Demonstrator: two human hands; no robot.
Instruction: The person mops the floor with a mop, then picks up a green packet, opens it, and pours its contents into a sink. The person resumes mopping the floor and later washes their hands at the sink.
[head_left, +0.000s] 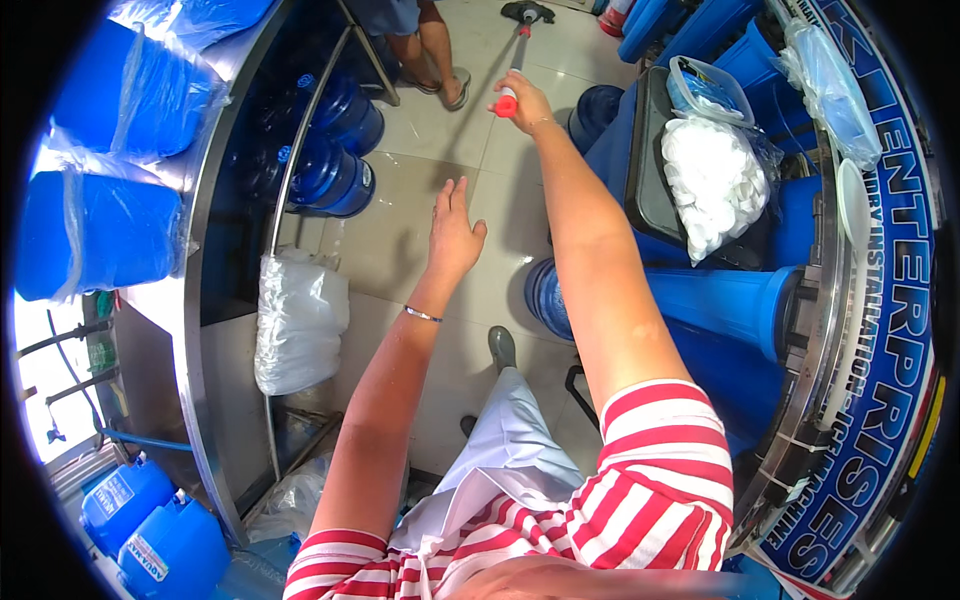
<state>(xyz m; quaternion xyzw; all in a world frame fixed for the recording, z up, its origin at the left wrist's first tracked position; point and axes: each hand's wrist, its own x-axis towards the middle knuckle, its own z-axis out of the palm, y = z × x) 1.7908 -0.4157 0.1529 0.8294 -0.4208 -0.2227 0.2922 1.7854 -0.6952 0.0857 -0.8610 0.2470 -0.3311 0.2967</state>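
My right hand (523, 103) is closed around the white and red end of a mop's handle. The pole runs away from me to a dark mop head (529, 13) on the tiled floor (420, 247) at the top of the view. To the left and nearer to me, my left hand (455, 229) is held over the floor with its fingers apart, touching nothing. A metal bracelet (422, 314) circles my left wrist. Thin shadows fall across the tiles under both arms.
Blue water jugs (330, 180) and a metal frame (289, 161) stand at left, with bundled plastic bags (300, 322). Another person's feet (455, 88) are near the top. At right are a blue filter housing (712, 300), a jug (549, 296) and a bag of white caps (712, 180).
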